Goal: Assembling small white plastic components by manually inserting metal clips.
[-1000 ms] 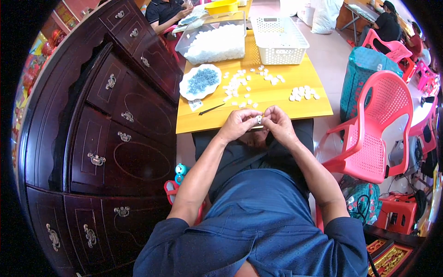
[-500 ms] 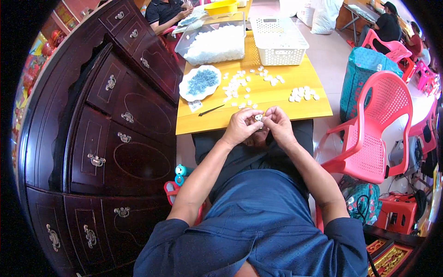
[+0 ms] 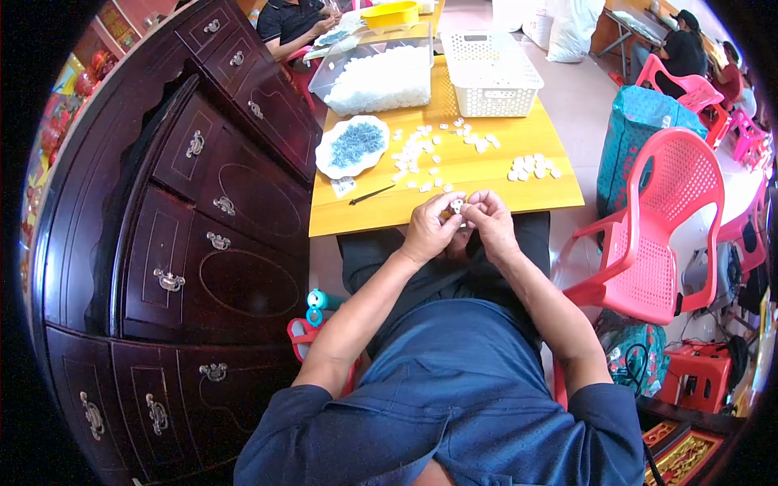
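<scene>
Just off the near edge of the yellow table [image 3: 486, 182], my left hand [image 3: 432, 229] and my right hand [image 3: 492, 223] meet. Between their fingertips is a small white plastic piece [image 3: 457, 206] with dark holes; fingers cover part of it. Both hands are closed on this piece, thumbs pressed toward each other. Loose white pieces [image 3: 415, 154] lie scattered ahead of my hands. A tighter group of white pieces [image 3: 535, 167] sits to the right. On the left a scalloped white dish [image 3: 327, 159] holds a heap of small blue-grey parts [image 3: 356, 144]. A thin black tool [image 3: 372, 194] lies before it.
A clear tub [image 3: 322, 83] full of white pieces and a white perforated basket [image 3: 498, 101] stand at the table's far end. Dark wooden drawers [image 3: 251, 271] line the left. A pink chair [image 3: 648, 259] and teal bag [image 3: 640, 138] are at right. Another person [image 3: 288, 24] sits beyond.
My fingers have shifted slightly around the white piece, which has turned a little and moved a touch to the right. Things on the table look the same.
</scene>
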Motion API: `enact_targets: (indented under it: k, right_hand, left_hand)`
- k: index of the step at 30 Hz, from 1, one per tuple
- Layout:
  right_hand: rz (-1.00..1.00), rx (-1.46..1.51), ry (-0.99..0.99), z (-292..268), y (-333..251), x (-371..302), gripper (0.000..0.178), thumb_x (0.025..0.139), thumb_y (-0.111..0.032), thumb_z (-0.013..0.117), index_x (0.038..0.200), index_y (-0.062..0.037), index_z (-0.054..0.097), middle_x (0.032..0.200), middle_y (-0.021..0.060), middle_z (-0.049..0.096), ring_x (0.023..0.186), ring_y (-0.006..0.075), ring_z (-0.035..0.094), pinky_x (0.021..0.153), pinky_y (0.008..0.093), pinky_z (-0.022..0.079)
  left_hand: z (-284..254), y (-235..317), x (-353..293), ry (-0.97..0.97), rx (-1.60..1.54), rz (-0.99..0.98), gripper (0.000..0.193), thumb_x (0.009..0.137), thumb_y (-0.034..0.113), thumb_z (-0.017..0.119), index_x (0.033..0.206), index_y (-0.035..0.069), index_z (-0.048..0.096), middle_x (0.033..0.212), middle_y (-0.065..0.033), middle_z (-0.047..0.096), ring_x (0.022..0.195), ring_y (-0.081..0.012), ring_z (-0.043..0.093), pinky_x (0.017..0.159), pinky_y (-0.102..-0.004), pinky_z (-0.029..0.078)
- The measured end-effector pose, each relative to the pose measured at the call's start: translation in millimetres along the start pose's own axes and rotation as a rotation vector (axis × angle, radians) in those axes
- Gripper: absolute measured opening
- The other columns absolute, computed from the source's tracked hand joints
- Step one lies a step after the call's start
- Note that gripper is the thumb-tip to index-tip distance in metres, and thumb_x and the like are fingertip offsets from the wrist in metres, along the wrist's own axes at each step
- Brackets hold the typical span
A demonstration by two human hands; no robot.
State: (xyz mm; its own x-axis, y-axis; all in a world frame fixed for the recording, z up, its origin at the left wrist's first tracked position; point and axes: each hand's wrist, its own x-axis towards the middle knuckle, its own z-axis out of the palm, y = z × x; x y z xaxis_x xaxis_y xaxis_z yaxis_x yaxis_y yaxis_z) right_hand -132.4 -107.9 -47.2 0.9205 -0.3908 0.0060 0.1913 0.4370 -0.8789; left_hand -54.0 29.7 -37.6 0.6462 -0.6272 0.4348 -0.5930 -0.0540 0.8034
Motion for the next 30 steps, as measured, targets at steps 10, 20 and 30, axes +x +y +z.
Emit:
enact_targets:
  k: [10,20,30]
  right_hand:
    - [0.058,0.07,-0.014,1.9,-7.6,-1.7,0.014,0.09,-0.002,0.066,0.1,-0.0059,0.057,0.079,-0.0019,0.061,0.066,0.0048,0.053,0.06,0.0191,0.042]
    - [0.039,0.047,0.035,5.0,-8.1,-3.9,0.014,0.091,-0.003,0.068,0.099,-0.007,0.058,0.078,-0.0021,0.064,0.065,0.0044,0.054,0.061,0.0188,0.044]
    - [0.054,0.026,0.017,0.9,-6.4,-1.0,0.012,0.09,-0.003,0.068,0.097,-0.0068,0.06,0.081,-0.0016,0.063,0.065,0.0045,0.055,0.06,0.0183,0.045]
  left_hand:
    - [-0.6,-1.4,1.3,0.028,0.055,0.092,0.029,0.088,0.0,0.067,0.118,-0.002,0.065,0.109,-0.0126,0.071,0.082,-0.013,0.071,0.068,-0.0259,0.059]
    - [-3.2,9.4,3.9,0.062,0.088,0.118,0.031,0.084,0.005,0.074,0.114,0.0,0.067,0.102,-0.0136,0.072,0.082,-0.019,0.072,0.069,-0.0287,0.058]
    - [-8.5,13.8,3.0,0.05,0.205,0.196,0.029,0.081,0.007,0.076,0.108,0.0,0.07,0.098,-0.0144,0.071,0.081,-0.024,0.072,0.071,-0.0316,0.057]
